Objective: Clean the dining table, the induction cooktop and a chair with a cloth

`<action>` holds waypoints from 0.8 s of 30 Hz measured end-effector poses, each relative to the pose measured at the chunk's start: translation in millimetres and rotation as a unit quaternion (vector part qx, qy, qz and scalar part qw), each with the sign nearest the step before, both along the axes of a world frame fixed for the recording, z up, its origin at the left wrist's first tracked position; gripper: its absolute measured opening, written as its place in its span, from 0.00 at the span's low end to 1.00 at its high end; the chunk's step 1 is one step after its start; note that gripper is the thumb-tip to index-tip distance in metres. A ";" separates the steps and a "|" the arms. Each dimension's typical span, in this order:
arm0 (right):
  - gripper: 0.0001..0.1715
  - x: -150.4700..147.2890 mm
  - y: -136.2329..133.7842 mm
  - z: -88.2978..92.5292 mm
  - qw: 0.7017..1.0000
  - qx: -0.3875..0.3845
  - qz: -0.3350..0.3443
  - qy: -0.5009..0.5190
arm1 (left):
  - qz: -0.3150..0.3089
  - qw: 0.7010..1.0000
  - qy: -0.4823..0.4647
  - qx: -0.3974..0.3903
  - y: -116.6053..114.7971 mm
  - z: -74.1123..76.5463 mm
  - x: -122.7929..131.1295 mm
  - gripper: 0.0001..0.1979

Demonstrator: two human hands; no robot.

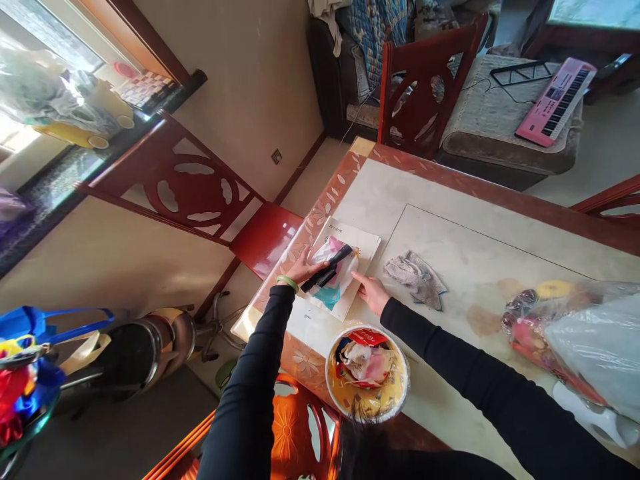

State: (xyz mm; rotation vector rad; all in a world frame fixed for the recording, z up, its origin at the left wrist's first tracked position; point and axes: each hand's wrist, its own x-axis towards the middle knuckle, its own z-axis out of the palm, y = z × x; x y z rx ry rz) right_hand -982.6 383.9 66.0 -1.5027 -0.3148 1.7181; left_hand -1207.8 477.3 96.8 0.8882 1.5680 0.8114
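Left hand (pixel 305 270): fingers closed on black tool (pixel 327 267) | right hand (pixel 373 293): fingers open, flat, just beside packet | pink and blue packet (pixel 340 270): under tool, on white paper (pixel 363 243) on surface (pixel 480 227), 3 o'clock from left hand | gray cloth (pixel 416 280): not held, 2 o'clock from right hand

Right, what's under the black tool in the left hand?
The black tool in the left hand lies on a pink and teal printed sheet, itself on a white booklet. The strip of sheet directly beneath the tool is covered, so its print cannot be seen.
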 end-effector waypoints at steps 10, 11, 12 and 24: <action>0.28 -20.7 11.2 1.4 1.000 0.007 0.023 0.017 | -0.102 0.986 0.123 -0.040 5.3 26.4 10.4 0.45; 0.31 -24.5 12.1 1.8 0.999 0.009 0.024 0.021 | -0.106 0.985 0.133 -0.037 4.6 24.7 12.8 0.45; 0.33 -28.0 13.7 2.1 1.000 0.007 0.021 0.021 | -0.109 0.983 0.141 -0.035 3.9 23.0 15.2 0.46; 0.32 53.1 4.8 52.2 0.974 0.138 -0.023 -0.177 | -0.154 0.984 0.078 0.036 -2.8 60.7 113.8 0.51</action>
